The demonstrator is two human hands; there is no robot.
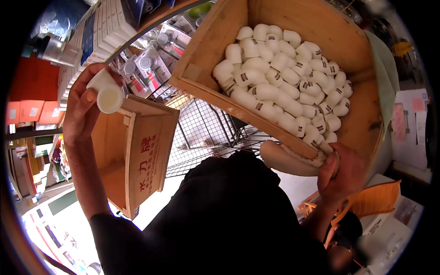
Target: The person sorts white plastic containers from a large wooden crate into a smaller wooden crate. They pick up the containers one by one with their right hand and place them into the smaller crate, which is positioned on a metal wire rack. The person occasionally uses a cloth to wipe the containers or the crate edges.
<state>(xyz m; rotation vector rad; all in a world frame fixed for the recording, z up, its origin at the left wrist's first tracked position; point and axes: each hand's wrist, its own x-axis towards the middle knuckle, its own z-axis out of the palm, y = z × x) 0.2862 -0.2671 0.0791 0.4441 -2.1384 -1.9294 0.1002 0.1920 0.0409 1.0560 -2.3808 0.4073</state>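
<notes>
My left hand [80, 110] is raised at the left, its fingers and thumb around a white plastic pipe elbow [110, 98] with one round opening towards me. Many similar white elbow fittings [271, 80], several with dark printed marks, lie heaped in a tilted wooden crate [237, 115]. At the crate's near right corner, my right hand [343, 172] grips the end of a beige oblong object [288, 160] with a fuzzy white edge. This object lies along the crate's rim; whether it is a brush or a padded cloth I cannot tell.
Another wooden crate [147, 154] with red characters stands under my left forearm. Black wire mesh [199, 125] lies between the crates. Packaged shower heads [147, 68] and stacked white boxes [99, 37] sit beyond. A wooden chair [374, 199] and a person [350, 230] are at lower right.
</notes>
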